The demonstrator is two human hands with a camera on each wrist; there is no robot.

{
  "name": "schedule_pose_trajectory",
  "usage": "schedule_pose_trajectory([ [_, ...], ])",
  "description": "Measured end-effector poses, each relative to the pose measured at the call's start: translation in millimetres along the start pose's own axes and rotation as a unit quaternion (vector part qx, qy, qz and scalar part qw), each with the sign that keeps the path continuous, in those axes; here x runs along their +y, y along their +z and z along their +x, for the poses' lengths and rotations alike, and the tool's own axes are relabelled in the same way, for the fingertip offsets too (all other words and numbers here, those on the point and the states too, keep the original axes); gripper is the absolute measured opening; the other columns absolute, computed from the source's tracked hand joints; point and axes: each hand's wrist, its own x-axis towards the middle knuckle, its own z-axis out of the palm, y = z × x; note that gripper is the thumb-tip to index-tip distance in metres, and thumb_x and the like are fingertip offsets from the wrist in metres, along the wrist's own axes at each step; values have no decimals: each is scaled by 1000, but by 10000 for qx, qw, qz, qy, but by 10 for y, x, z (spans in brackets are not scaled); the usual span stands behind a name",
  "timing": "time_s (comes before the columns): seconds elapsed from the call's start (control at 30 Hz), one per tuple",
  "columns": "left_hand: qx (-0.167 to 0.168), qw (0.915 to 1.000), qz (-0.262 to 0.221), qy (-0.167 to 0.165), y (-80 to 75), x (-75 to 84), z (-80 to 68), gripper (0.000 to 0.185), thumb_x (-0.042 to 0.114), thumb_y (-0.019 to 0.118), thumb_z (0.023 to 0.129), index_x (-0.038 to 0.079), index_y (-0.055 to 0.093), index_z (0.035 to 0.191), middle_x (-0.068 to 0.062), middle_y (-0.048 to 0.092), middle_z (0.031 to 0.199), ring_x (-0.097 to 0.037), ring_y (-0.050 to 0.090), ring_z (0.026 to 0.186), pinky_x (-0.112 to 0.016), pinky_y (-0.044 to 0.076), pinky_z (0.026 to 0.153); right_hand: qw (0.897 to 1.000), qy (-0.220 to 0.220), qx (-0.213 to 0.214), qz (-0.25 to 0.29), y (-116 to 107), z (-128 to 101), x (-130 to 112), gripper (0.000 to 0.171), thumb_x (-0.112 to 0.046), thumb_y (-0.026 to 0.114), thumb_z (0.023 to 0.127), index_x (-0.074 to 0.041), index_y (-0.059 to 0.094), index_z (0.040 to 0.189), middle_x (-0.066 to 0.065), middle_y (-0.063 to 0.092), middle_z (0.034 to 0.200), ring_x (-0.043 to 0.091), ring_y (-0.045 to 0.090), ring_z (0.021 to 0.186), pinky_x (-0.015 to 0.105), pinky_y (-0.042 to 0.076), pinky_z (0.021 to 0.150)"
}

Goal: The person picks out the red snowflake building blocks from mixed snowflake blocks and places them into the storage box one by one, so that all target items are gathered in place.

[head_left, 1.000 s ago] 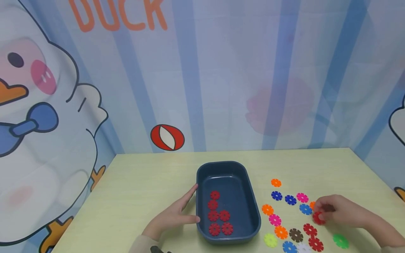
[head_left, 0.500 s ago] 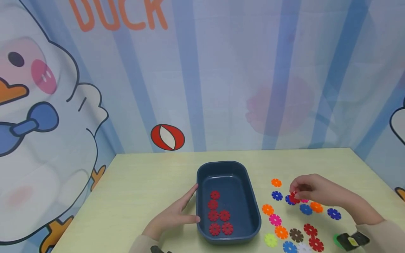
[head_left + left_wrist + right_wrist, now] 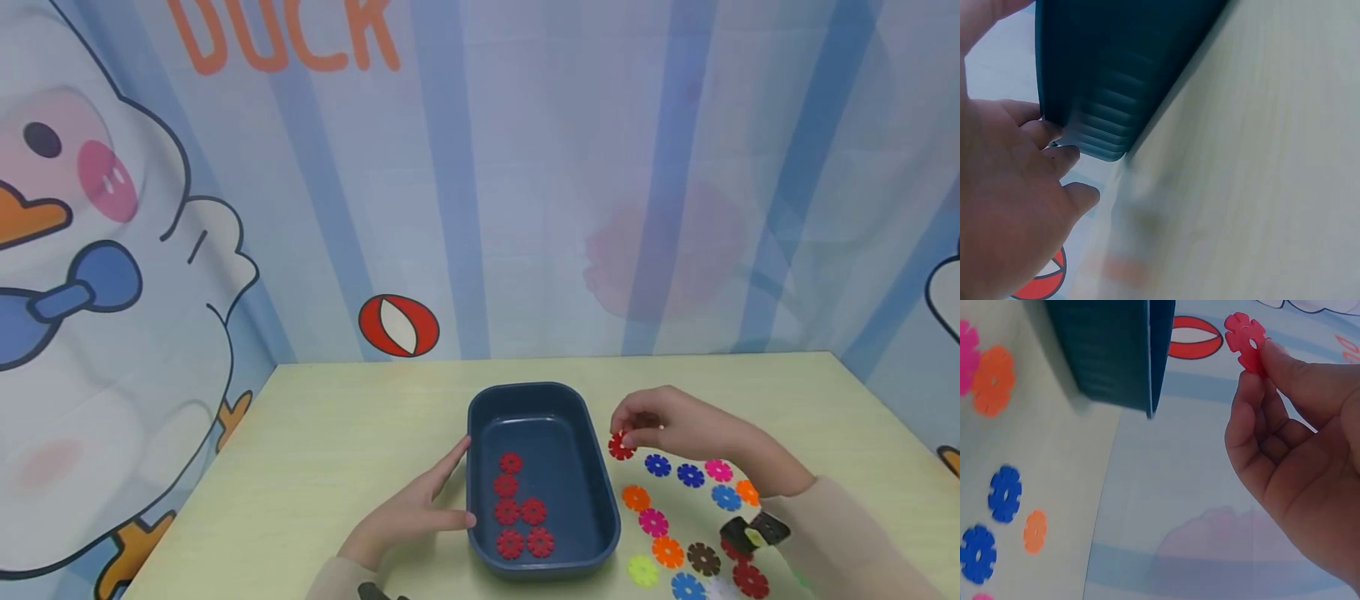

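My right hand (image 3: 675, 423) pinches a red snowflake disc (image 3: 621, 447) between thumb and fingertips, just right of the dark blue tray's rim. In the right wrist view the disc (image 3: 1247, 340) is raised above the table, its slotted edge showing past the fingers. My left hand (image 3: 412, 507) touches the left side of the tray (image 3: 611, 508) with outstretched index finger and thumb. Seen from the left wrist, the fingers (image 3: 1063, 159) lie along the tray's outer wall (image 3: 1104, 94). Several red discs (image 3: 507, 511) lie flat inside the tray, towards its near left.
Loose discs are spread on the table right of the tray: dark blue (image 3: 657, 465), pink (image 3: 653, 522), orange (image 3: 667, 552), brown (image 3: 703, 558), lime (image 3: 642, 570), and red (image 3: 750, 579). A printed curtain (image 3: 525, 183) hangs behind the table's back edge.
My right hand has picked the red disc off the table at the right and carried it left, up to the tray's right side. My left hand and the tray have stayed put.
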Motion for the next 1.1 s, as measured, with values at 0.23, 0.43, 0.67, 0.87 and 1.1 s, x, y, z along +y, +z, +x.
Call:
schedule_pose_trajectory([
  [0.23, 28, 10000, 21, 4, 0, -13, 4, 95, 29, 72, 84, 19, 11, 156, -5, 11, 162, -33, 8, 148, -60, 15, 116, 9999, -96, -62, -112, 107, 251, -51, 9, -5, 63, 91, -10, 67, 97, -4, 67, 88, 9, 61, 76, 24, 57, 71],
  [0.43, 26, 10000, 34, -1, -5, -10, -2, 95, 29, 72, 84, 19, 11, 156, -4, 10, 162, -32, 8, 148, -60, 15, 116, 10000, -24, -90, -14, 257, 471, -47, 9, -5, 63, 91, -6, 67, 99, -1, 66, 90, 11, 60, 78, 22, 55, 72],
  [0.67, 21, 10000, 60, -59, 6, -15, 7, 95, 31, 71, 84, 20, 11, 156, -5, 10, 162, -32, 8, 148, -60, 15, 116, 9985, -1, -360, 406, 468, 679, 20, 9, -5, 63, 91, -3, 67, 100, 0, 67, 89, 9, 62, 77, 21, 54, 72],
  [0.87, 62, 9999, 54, -148, 11, -22, 10, 95, 33, 72, 83, 22, 12, 156, -4, 11, 162, -31, 8, 148, -59, 15, 116, 9979, 67, -487, 414, 618, 810, 98, 8, -6, 65, 90, -4, 68, 97, -2, 67, 84, 6, 60, 73, 21, 54, 68],
  [1.1, 59, 9998, 47, -200, 12, -14, 10, 95, 33, 71, 83, 22, 12, 156, -3, 10, 162, -31, 8, 148, -60, 15, 116, 9975, 40, -597, 367, 711, 901, 141, 6, -4, 65, 89, -5, 68, 95, -3, 66, 80, 8, 61, 69, 22, 54, 65],
])
